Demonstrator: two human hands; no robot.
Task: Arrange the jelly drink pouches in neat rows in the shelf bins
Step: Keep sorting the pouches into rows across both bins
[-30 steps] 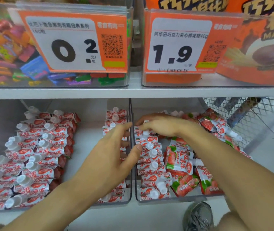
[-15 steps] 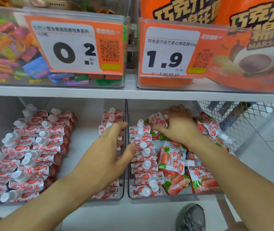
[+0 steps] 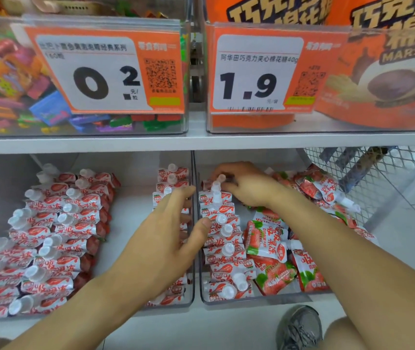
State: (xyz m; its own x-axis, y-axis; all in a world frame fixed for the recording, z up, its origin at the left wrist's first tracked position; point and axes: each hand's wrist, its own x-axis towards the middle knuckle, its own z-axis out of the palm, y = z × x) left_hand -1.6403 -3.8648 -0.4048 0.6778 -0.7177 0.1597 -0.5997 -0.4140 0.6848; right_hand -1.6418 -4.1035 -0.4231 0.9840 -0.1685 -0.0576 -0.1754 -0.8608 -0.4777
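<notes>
Red-and-white jelly pouches with white caps lie in two clear bins on the lower shelf. In the left bin (image 3: 115, 313) they form rows (image 3: 57, 236). Along the left wall of the right bin (image 3: 264, 299) runs a neat row (image 3: 223, 251), and beside it lies a loose pile (image 3: 269, 248). My left hand (image 3: 166, 236) reaches over the divider between the bins, fingers straight over the left bin's right-hand row and thumb touching the neat row. My right hand (image 3: 247, 185) is at the far end of that row, its fingers curled on a pouch (image 3: 215, 184) whose cap points up.
The shelf above carries a clear bin of mixed candy (image 3: 12, 79) and orange marshmallow bags (image 3: 390, 79), each behind a price tag. A wire mesh basket (image 3: 368, 178) stands right of the bins. A grey shoe (image 3: 300, 327) is on the floor below.
My right hand lifted a pouch from the loose pile and brought it left to the far end of the neat row. My left hand stayed over the divider.
</notes>
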